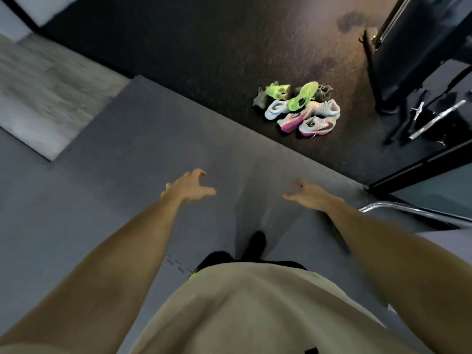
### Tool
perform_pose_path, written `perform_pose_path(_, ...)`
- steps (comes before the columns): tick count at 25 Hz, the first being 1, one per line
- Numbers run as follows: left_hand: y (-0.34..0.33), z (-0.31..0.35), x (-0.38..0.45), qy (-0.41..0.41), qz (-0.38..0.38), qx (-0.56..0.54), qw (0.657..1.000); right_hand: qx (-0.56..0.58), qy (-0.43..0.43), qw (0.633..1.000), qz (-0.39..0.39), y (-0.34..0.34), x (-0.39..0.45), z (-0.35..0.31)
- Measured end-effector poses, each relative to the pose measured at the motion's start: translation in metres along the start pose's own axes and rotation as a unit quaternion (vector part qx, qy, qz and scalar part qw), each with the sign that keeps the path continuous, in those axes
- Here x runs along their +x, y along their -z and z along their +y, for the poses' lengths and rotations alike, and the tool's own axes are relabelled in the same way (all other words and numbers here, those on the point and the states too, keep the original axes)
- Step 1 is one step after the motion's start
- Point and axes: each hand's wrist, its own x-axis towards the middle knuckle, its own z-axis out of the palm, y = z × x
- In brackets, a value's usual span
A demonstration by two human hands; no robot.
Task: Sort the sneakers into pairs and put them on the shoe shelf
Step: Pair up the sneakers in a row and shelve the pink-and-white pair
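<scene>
A jumbled heap of several sneakers lies on the dark speckled floor ahead and to the right. In it are two neon-yellow sneakers [303, 96], white ones with blue trim [275, 109], white ones with pink soles [316, 126] and grey ones [260, 99] at the back. My left hand [190, 186] and my right hand [306, 194] reach forward over the grey mat, well short of the heap. Both hold nothing, and their fingers are loosely spread. No shoe shelf is in view.
A grey mat [127, 200] covers the floor under me, and its edge runs diagonally in front of the heap. Black gym equipment [419, 60] with chrome bars [434, 121] stands at the right. A pale floor panel [43, 98] lies at the left. My dark shoe [255, 245] shows below.
</scene>
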Motion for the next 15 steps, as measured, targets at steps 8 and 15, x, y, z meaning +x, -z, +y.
perform_pose_path(8, 0.122, 0.077, 0.149, -0.033, -0.006, 0.014, 0.999, 0.011, -0.014, 0.999, 0.044, 0.123, 0.118, -0.091)
perform_pose_path(15, 0.227, 0.122, 0.304, -0.079, -0.042, 0.040, 0.995, 0.062, -0.052, 0.995, 0.066, 0.200, 0.213, -0.163)
